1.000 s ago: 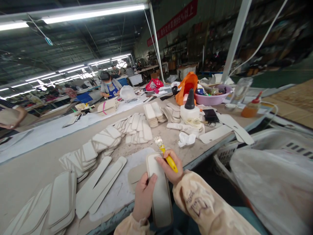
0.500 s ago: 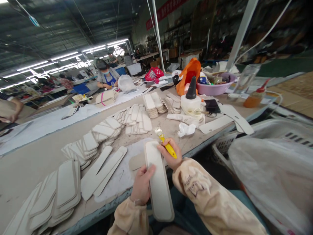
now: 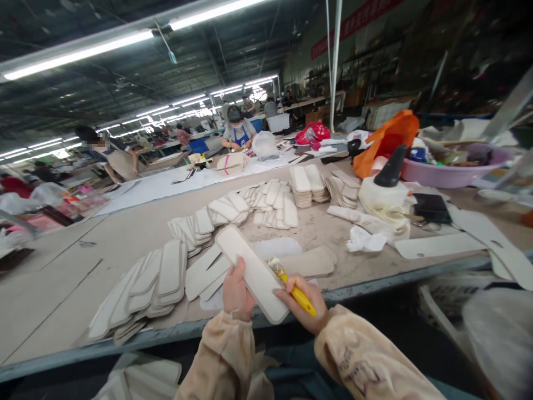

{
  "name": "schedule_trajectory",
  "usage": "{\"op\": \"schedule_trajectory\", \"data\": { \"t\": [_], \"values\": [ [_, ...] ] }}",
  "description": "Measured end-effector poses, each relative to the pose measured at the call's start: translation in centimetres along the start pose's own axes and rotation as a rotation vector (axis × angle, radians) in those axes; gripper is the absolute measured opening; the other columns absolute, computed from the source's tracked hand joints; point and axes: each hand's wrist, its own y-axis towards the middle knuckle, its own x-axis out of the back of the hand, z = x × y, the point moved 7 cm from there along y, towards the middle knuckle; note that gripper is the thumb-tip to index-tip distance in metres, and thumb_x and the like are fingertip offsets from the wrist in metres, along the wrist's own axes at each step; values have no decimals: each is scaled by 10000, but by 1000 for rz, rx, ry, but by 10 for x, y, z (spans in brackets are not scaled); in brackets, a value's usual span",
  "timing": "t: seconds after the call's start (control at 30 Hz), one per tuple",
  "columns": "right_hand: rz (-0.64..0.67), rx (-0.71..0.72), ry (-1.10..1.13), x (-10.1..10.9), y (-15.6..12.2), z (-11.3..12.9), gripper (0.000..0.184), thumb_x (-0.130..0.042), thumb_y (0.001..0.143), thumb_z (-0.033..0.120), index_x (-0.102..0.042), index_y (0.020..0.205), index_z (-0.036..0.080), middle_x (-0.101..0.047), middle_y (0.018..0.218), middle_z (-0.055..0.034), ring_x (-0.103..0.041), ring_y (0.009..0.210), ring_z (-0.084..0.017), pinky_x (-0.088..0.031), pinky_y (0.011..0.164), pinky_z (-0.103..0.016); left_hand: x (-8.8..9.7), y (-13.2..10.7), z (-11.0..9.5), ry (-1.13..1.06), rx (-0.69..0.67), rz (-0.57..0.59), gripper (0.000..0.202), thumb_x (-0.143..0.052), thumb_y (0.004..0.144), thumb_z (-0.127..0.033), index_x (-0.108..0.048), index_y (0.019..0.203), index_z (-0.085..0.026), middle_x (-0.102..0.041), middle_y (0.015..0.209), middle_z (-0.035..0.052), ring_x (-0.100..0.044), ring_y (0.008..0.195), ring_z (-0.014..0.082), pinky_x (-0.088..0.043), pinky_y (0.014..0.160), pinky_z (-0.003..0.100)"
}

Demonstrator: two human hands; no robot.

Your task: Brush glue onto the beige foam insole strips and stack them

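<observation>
My left hand (image 3: 238,293) is closed on the lower left edge of a long white panel (image 3: 249,271) with rounded corners, thumb on its face. The panel is tilted above the table's front edge. My right hand (image 3: 308,305) is closed around the yellow handle of a brush (image 3: 300,293), whose bristles are coated in white stuff. Its thumb and fingertips are at the panel's lower right edge. Beneath and behind lie beige panels (image 3: 310,261). Fanned piles of similar panels (image 3: 169,272) spread to the left and behind.
Upright stacks of panels (image 3: 301,183) stand farther back. At the right are a white bottle with a black nozzle (image 3: 383,194), crumpled tissue (image 3: 365,239), a purple basin (image 3: 447,172) and an orange bag (image 3: 387,141). Co-workers (image 3: 238,133) work across the tables.
The view has swung left. The panel has turned so its top leans left, and its lower end has risen above the table edge. Both hands keep their holds.
</observation>
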Motion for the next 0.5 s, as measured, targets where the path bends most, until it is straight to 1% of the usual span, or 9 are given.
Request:
{"op": "schedule_trajectory", "data": {
  "t": [0.13, 0.2, 0.23, 0.3, 0.37, 0.47, 0.5],
  "values": [
    [18, -29, -12, -5, -4, 1, 259, -608, 819, 369, -398, 761, 229, -427, 551, 86, -379, 453, -77, -318, 439, -189, 12, 1, -3, -64, 30, -66, 184, -619, 822, -302, -616, 886, -129, -672, 728, 43, -616, 588, 140, -529, 571, 259],
    [29, -58, 18, -7, -6, 0, 281, -613, 815, 392, -383, 770, 236, -479, 559, 78, -418, 459, -87, -350, 448, -195, 17, 2, -4, -111, 54, -89, 170, -606, 832, -297, -610, 868, -131, -665, 713, 41, -615, 590, 139, -533, 606, 266],
    [25, -71, 29, -7, -7, 0, 292, -613, 814, 406, -379, 770, 238, -506, 564, 73, -437, 462, -92, -362, 451, -197, 18, 2, -6, -132, 61, -78, 175, -614, 828, -306, -608, 869, -135, -664, 715, 39, -617, 599, 139, -532, 625, 266],
    [4, -77, 20, -8, -11, 2, 307, -608, 811, 440, -382, 762, 238, -544, 576, 61, -464, 467, -100, -380, 456, -201, 18, -2, -8, -164, 58, -23, 221, -652, 796, -342, -610, 887, -145, -668, 731, 39, -623, 624, 144, -525, 649, 265],
    [-14, -59, -44, -8, -16, 6, 318, -597, 809, 475, -399, 744, 235, -565, 589, 48, -484, 475, -104, -396, 463, -202, 19, -9, -9, -177, 37, 28, 305, -712, 735, -377, -618, 911, -146, -674, 749, 47, -624, 638, 156, -519, 656, 276],
    [-43, -18, -204, -5, -24, 10, 340, -614, 779, 522, -445, 729, 231, -612, 657, 19, -537, 520, -118, -416, 468, -199, 29, -18, -7, -176, -2, 29, 414, -797, 617, -381, -629, 897, -126, -674, 725, 62, -619, 627, 173, -509, 643, 301],
    [-41, -7, -247, -5, -25, 8, 348, -626, 760, 541, -466, 739, 233, -636, 696, 6, -558, 536, -125, -426, 469, -201, 32, -19, -5, -183, -5, 47, 435, -804, 593, -393, -628, 886, -124, -673, 721, 63, -618, 630, 175, -505, 644, 304]
  ]
}}
